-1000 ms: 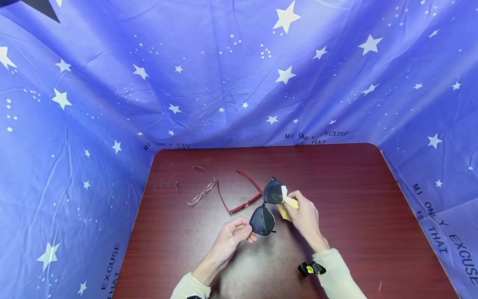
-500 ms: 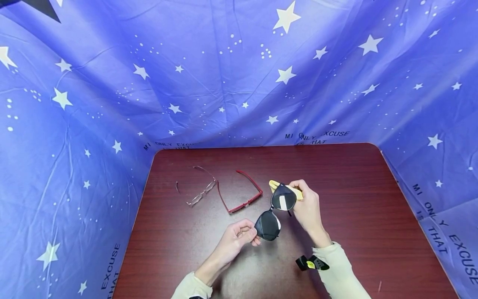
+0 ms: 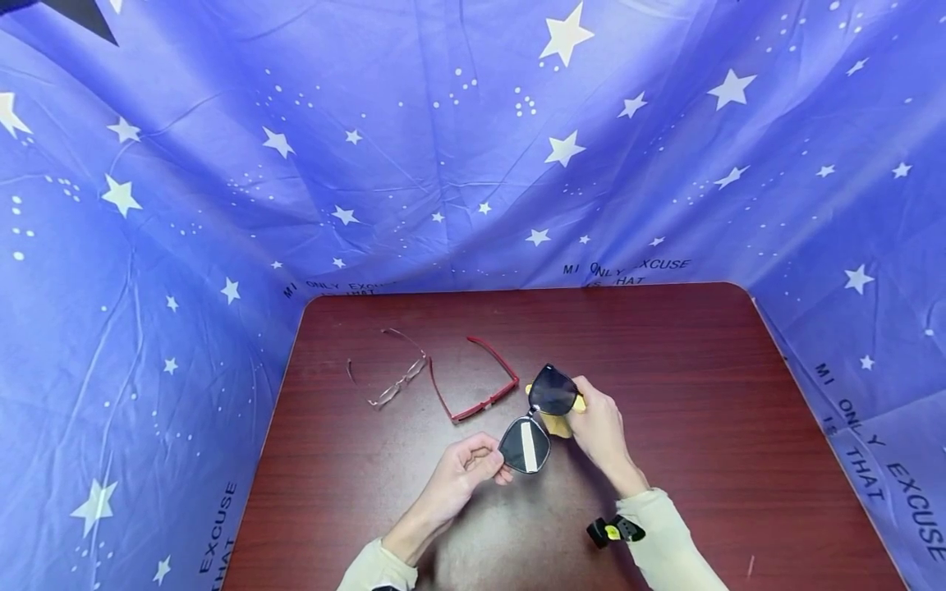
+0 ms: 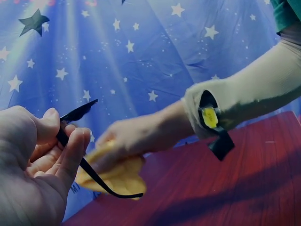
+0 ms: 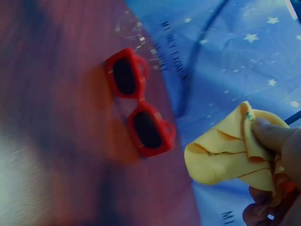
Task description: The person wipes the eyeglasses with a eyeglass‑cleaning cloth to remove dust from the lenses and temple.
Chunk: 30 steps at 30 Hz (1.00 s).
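Black sunglasses (image 3: 526, 447) are held above the table, tilted, by my left hand (image 3: 456, 480), whose thumb and fingers pinch one outer end of the frame. A dark temple arm (image 4: 96, 176) reaches down past these fingers in the left wrist view. My right hand (image 3: 602, 427) grips a folded yellow cloth (image 3: 557, 425) at the far lens. Part of the cloth is hidden behind that lens. In the right wrist view the cloth (image 5: 225, 150) hangs bunched between thumb and fingers.
Red-framed sunglasses (image 3: 484, 405) lie unfolded on the dark red wooden table (image 3: 687, 394), just beyond my hands. Left of them is a pair of thin clear-framed glasses (image 3: 399, 386). Blue star-printed fabric (image 3: 443, 164) encloses the table's back and sides.
My right hand with the cloth shifts up at the far lens, then back down. The black sunglasses tilt and move slightly right, then a little back, still pinched by my left hand.
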Motion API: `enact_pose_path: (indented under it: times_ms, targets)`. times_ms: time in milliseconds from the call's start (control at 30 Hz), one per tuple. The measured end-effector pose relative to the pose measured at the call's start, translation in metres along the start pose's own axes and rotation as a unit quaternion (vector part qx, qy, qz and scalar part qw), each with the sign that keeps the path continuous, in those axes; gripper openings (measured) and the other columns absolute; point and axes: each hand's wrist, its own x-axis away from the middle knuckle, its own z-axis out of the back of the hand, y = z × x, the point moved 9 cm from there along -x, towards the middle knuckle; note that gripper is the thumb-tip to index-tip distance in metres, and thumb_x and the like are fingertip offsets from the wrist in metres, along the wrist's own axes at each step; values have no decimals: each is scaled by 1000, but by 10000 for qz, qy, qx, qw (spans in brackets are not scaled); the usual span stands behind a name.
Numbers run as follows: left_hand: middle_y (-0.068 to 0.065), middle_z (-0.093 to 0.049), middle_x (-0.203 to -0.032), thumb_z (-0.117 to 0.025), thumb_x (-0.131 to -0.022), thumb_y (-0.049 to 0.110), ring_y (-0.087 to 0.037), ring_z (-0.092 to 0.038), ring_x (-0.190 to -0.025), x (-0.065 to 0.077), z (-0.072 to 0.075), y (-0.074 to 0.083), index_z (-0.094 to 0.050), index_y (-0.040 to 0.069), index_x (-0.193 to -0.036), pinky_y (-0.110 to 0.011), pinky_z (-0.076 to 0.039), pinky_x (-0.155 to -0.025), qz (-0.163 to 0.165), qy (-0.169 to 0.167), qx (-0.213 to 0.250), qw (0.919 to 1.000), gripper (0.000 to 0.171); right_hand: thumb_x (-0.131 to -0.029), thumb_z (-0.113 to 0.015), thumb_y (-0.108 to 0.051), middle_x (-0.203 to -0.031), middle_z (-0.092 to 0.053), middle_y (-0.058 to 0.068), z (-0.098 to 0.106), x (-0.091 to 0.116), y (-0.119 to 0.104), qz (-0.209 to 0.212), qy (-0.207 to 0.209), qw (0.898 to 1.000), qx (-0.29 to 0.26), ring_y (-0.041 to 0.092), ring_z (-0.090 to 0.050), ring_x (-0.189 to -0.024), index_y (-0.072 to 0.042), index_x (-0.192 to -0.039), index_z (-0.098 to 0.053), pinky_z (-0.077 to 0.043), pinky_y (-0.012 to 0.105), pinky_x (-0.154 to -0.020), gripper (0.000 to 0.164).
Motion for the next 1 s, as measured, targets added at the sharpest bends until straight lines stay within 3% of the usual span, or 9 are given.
enact_pose_path:
  times_ms: [167, 267, 500, 767, 833, 1000]
  targets:
    - [11, -70, -86, -57, -103, 5, -2, -68, -80, 1, 2, 1, -48, -28, -108, -20, -57, -79, -27, 73, -49, 10000, 35, -82, -83, -17, -70, -59, 3, -10, 5, 17, -307, -351, 9984, 319, 23, -54, -64, -12, -94, -64, -40, 41, -56, 23]
    - [11, -70, -86, -56, -103, 5, -2, -68, -80, 1, 2, 1, -48, -28, -108, -20, -57, -79, -22, 64, -55, 10000, 34, -82, -82, -16, -70, -59, 3, -10, 3, 17, -308, -379, 9984, 289, 23, -53, -65, -12, -94, -64, -40, 39, -57, 22]
    - [11, -69, -84, -56, -103, 5, -1, -67, -79, 0, -3, -1, -48, -27, -109, -20, -56, -79, 85, 2, -114, 9999, 34, -72, -76, 7, -80, -71, 10, 10, -9, -10, 179, 213, 9994, -199, 26, -58, -68, -9, -96, -67, -45, 44, -60, 30]
    - [5, -68, -85, -56, -102, 4, -2, -67, -78, 0, -3, -5, -50, -25, -108, -21, -56, -79, 179, 15, -187, 9997, 30, -75, -79, 9, -80, -70, 8, 28, -16, -36, 726, 762, 9891, -1033, 15, -56, -71, -5, -91, -67, -42, 16, -65, 25]
    - [6, -68, -86, -56, -102, 4, -2, -67, -79, 0, -3, -4, -49, -25, -108, -21, -56, -79, 173, 7, -157, 9997, 31, -74, -78, 11, -81, -70, 9, 25, -15, -33, 642, 704, 9906, -979, 15, -56, -71, -5, -92, -67, -43, 19, -65, 27]
    - [5, -69, -88, -55, -103, 3, -1, -67, -81, 1, -2, 0, -47, -27, -110, -20, -56, -81, 90, 6, -114, 9999, 32, -72, -74, 9, -80, -69, 10, 13, -8, -13, 201, 314, 9980, -508, 23, -56, -69, -7, -96, -66, -44, 39, -62, 30]
